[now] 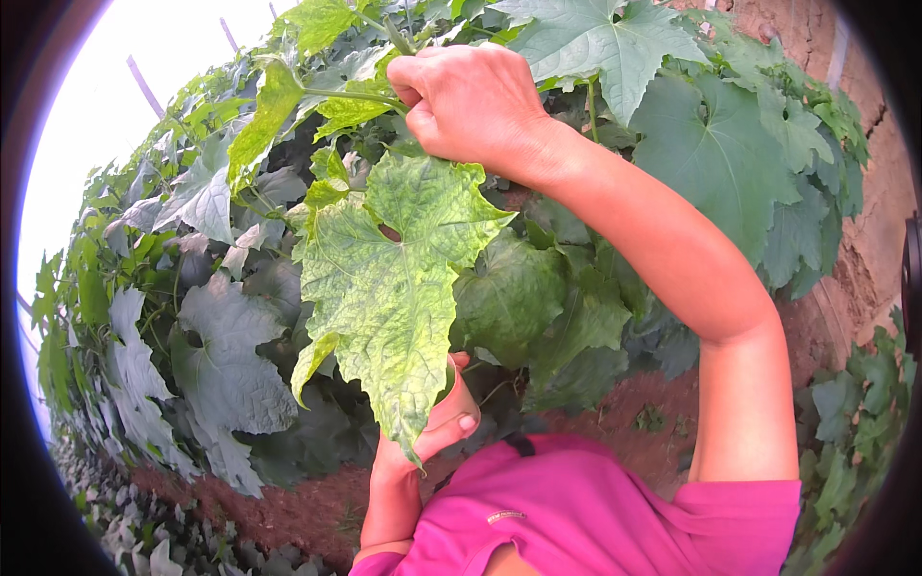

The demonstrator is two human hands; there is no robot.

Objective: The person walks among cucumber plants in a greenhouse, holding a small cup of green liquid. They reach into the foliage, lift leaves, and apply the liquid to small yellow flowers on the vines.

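My right hand (468, 108) is closed in a fist around a green vine stem (396, 36) near the top of the view. A leaf stalk (353, 94) runs into the same fist from the left. Below it hangs a large yellow-green mottled leaf (392, 281) with crinkled, jagged edges. Behind the lower part of this leaf, my left hand (439, 435) is curled around what looks like a small pinkish cup (455, 403). The leaf hides much of that cup and the fingers, so its contents cannot be made out.
Dense broad-leaved vines fill the left, with a dark green leaf (223, 353) among them. Large leaves (713, 137) spread behind my right arm. A cracked earthen wall (882, 194) rises at right. Brown soil (634, 403) shows below, and more foliage (857, 432) grows at lower right.
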